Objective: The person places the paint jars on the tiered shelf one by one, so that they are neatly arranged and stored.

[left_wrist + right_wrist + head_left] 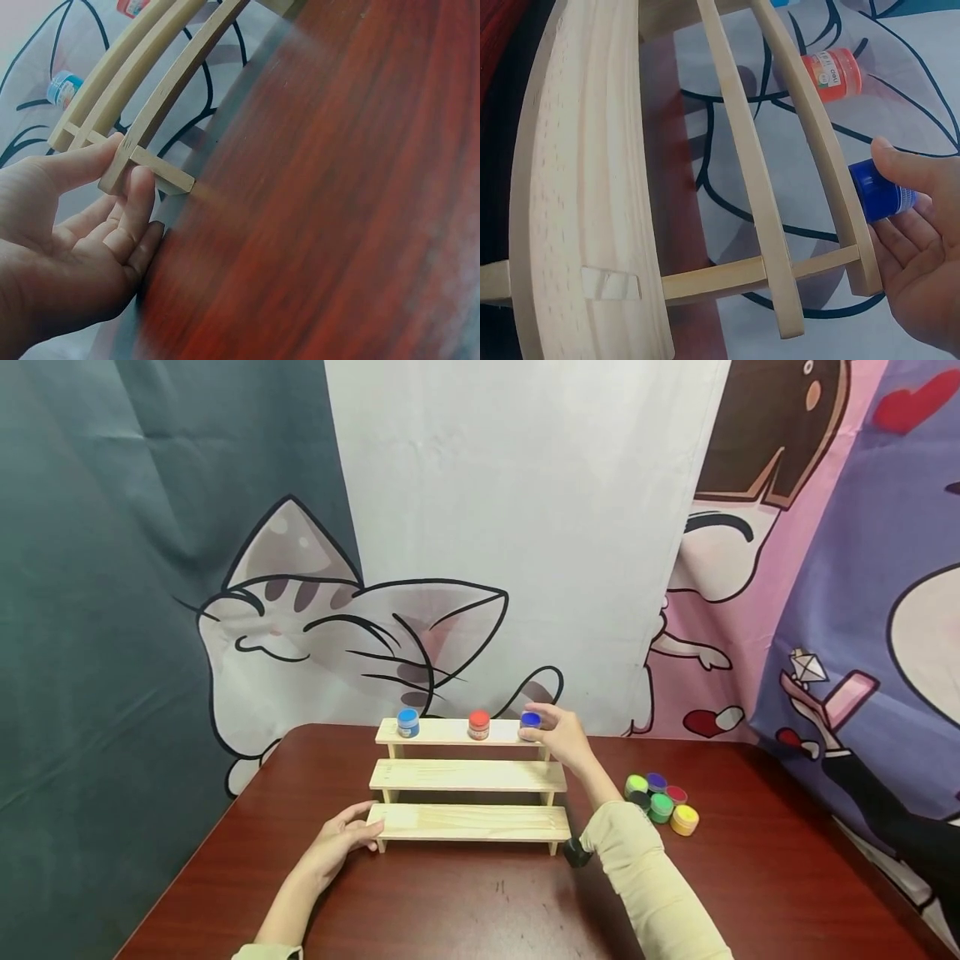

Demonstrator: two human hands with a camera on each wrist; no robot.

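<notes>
A three-tier wooden stand [468, 774] sits on the table like a small staircase. My left hand [333, 847] grips the left end of its lowest board [112, 169], thumb on top and fingers beneath. At the right end of the top tier, my right hand [567, 742] holds a small dark blue paint jar [881, 191] between thumb and fingers, the jar's base right at the board. A red paint jar [478, 725] stands mid-board on that tier, and a lighter blue jar [408, 722] is near its left end.
To the right of the stand, several paint jars cluster on the reddish-brown table [480, 910], among them a yellow jar [684, 820] and a green jar [661, 808]. Behind the table hangs a cartoon-printed cloth [525, 527].
</notes>
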